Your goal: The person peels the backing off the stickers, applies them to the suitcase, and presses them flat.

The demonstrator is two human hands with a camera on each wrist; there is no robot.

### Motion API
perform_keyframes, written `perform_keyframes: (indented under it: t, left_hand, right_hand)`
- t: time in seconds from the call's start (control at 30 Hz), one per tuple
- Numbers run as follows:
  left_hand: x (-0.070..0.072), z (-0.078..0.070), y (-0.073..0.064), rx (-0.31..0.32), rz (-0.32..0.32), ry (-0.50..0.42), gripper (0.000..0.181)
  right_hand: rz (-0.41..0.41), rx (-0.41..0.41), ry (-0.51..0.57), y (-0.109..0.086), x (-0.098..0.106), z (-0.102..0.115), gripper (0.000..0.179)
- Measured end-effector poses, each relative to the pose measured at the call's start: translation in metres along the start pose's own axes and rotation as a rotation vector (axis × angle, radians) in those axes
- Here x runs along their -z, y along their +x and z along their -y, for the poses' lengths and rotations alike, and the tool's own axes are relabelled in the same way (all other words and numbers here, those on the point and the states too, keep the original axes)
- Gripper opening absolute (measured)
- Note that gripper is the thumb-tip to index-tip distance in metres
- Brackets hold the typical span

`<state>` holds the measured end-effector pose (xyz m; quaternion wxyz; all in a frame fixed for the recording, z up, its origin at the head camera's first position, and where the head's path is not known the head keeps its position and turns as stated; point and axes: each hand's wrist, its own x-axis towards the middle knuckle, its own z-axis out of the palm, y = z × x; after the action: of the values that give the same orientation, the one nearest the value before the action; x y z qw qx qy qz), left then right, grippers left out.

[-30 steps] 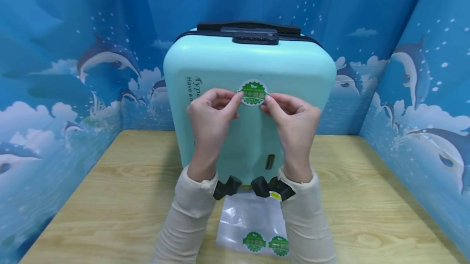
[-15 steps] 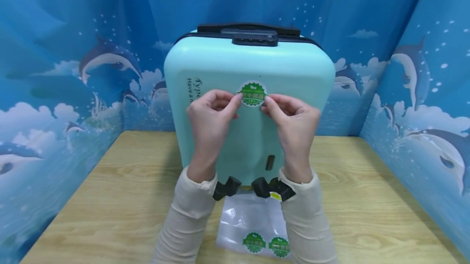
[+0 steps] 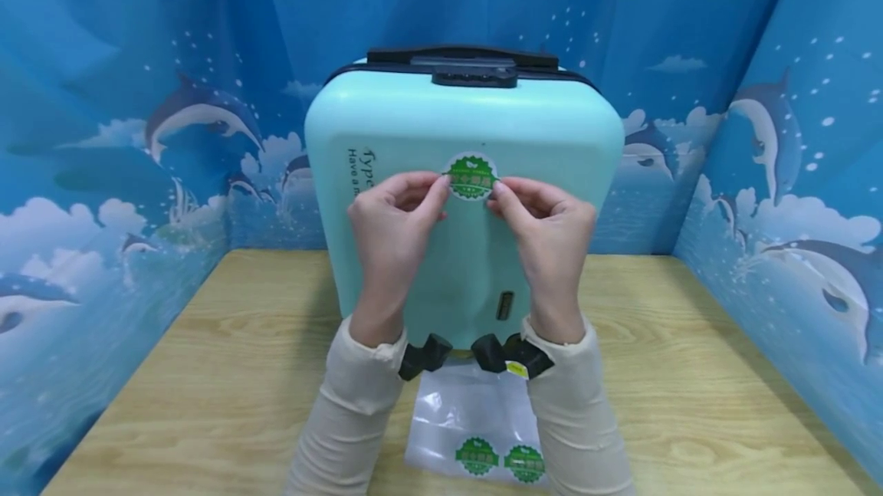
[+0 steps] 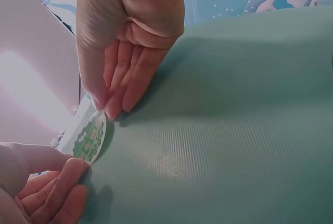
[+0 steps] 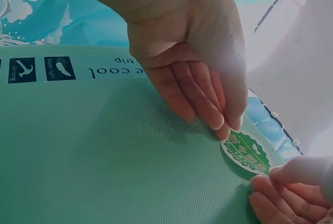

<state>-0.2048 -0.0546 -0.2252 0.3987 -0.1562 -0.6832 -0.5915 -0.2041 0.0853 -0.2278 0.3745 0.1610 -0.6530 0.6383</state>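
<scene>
My left hand [image 3: 393, 220] pinches the left edge of a round green-and-white sticker [image 3: 471, 177] between thumb and fingers. On the opposite edge, my right hand [image 3: 548, 228] pinches it the same way. The sticker lies against the upper middle of an upright mint-green suitcase [image 3: 455, 109], its print facing me. In the left wrist view, a shadow lies along the edge of the sticker [image 4: 89, 140] close over the shell. The right wrist view shows the left hand [image 5: 182, 42] in front of the suitcase's printed lettering [image 5: 117, 69].
On the wooden table [image 3: 228, 373], a clear sheet [image 3: 469, 404] with two more green stickers [image 3: 477, 456] lies before the suitcase, between my forearms. A black handle [image 3: 462, 57] tops the suitcase. Blue dolphin-print curtains [image 3: 138, 59] enclose the back and sides.
Both hands keep their pinch on the sticker, which stays at the same spot on the suitcase. The head view has shifted very slightly.
</scene>
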Motion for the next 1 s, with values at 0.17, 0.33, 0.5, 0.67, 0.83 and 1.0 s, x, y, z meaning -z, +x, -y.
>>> perform_keyframes:
  t: [0.17,0.33,0.5,0.67,0.83,1.0]
  left_hand:
    - [-0.002,-0.003,0.000,-0.028,0.002,0.018,0.016]
    - [-0.004,-0.007,0.001,-0.039,0.000,0.012,0.016]
    - [-0.009,-0.009,0.002,-0.053,0.029,-0.026,0.015]
    - [-0.012,-0.010,0.003,-0.077,0.044,-0.029,0.017]
    - [-0.015,-0.011,0.005,-0.101,0.066,-0.035,0.017]
    - [-0.018,-0.014,0.005,-0.106,0.082,-0.041,0.017]
  right_hand:
    - [0.004,0.001,0.003,-0.001,0.001,0.000,0.019]
    - [0.014,-0.003,0.010,0.000,0.001,0.000,0.020]
    - [0.020,-0.002,0.003,0.000,0.001,-0.001,0.020]
    - [0.030,0.013,0.020,-0.002,0.001,-0.002,0.019]
    - [0.022,0.025,0.021,-0.002,0.001,-0.002,0.018]
    - [0.028,0.033,0.013,-0.002,0.001,-0.002,0.018]
